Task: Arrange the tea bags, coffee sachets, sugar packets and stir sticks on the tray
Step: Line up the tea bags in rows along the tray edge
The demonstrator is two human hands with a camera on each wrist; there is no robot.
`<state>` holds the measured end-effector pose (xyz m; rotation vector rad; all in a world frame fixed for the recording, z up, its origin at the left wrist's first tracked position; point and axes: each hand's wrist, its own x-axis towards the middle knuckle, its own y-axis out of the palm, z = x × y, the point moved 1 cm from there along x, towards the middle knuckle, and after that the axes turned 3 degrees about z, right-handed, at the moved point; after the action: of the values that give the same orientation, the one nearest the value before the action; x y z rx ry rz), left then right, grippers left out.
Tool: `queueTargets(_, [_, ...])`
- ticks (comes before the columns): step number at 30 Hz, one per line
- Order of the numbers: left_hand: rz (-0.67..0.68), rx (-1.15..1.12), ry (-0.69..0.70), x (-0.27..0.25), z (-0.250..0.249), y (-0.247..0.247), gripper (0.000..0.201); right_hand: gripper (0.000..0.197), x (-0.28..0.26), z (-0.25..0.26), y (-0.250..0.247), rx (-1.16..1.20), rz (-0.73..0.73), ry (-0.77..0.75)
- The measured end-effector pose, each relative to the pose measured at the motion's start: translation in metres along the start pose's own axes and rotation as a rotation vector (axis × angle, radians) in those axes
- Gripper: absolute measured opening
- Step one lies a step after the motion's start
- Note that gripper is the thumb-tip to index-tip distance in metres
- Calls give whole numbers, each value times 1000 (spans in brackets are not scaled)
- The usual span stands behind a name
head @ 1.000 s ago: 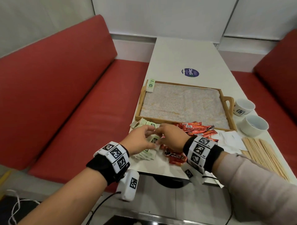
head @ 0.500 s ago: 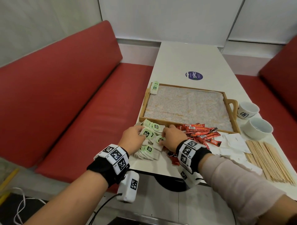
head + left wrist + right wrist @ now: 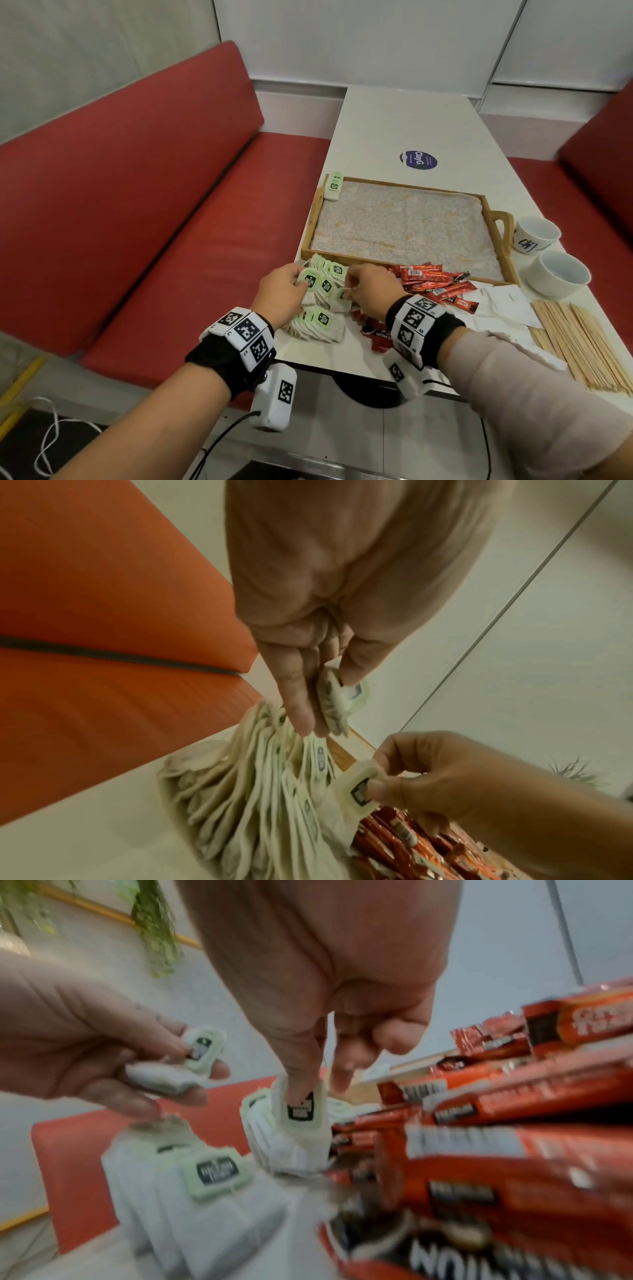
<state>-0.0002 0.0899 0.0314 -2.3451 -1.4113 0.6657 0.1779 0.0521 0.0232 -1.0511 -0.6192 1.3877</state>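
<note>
A heap of green-tagged tea bags (image 3: pixel 320 320) lies on the white table just in front of the wooden tray (image 3: pixel 411 186). My left hand (image 3: pixel 301 278) pinches one tea bag (image 3: pixel 334 704) between thumb and fingers, a little above the heap. My right hand (image 3: pixel 349 288) pinches another tea bag (image 3: pixel 301 1118) at the heap's right side. One tea bag (image 3: pixel 334 186) rests on the tray's far left corner. Red coffee sachets (image 3: pixel 431 284) lie right of the heap. White sugar packets (image 3: pixel 500 301) and wooden stir sticks (image 3: pixel 582 342) lie further right.
Two white cups (image 3: pixel 558 277) stand right of the tray's handle. A red bench (image 3: pixel 137 212) runs along the table's left side and another is on the right. The near table edge is close under my wrists. A round blue sticker (image 3: pixel 418 160) sits beyond the tray.
Both hands have stayed at the tea bag heap, shifted slightly toward the tray and drawn a little apart, and each now pinches its own bag.
</note>
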Motion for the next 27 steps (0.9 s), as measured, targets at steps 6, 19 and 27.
queueTargets(6, [-10, -23, 43, 6, -5, 0, 17, 16, -10, 28, -30, -4, 135, -263])
queueTargets(19, [37, -200, -6, 2, 6, -13, 18, 10, 4, 45, 0, 314, -57, -138])
queueTargets(27, [-71, -134, -26, 3, 16, -20, 19, 67, -13, 36, 33, -68, 233, -141])
